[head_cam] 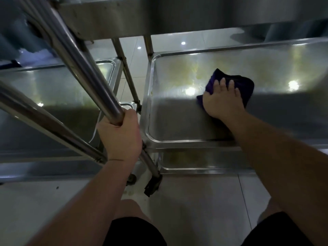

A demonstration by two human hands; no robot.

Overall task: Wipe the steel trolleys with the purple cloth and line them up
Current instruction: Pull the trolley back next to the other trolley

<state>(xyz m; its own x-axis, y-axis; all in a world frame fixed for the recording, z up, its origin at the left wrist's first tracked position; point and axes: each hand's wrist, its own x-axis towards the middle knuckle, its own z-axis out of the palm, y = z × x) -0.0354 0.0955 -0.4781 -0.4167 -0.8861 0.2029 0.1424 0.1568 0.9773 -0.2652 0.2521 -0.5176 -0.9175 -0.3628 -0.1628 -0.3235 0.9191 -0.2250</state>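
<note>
Trolley post point(99, 82) between neighbouring trolley point(44, 89), cloth-wiped shelf point(177, 121).

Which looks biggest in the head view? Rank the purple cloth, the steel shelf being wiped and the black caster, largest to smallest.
1. Steel shelf, by far the largest.
2. Purple cloth, partly hidden under the right hand.
3. Black caster, though it sits nearer the camera, so the gap is unsure.

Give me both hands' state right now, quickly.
Left hand: closed around the steel trolley post.
Right hand: open, fingers spread, palm pressing the purple cloth flat on the trolley shelf.
</note>
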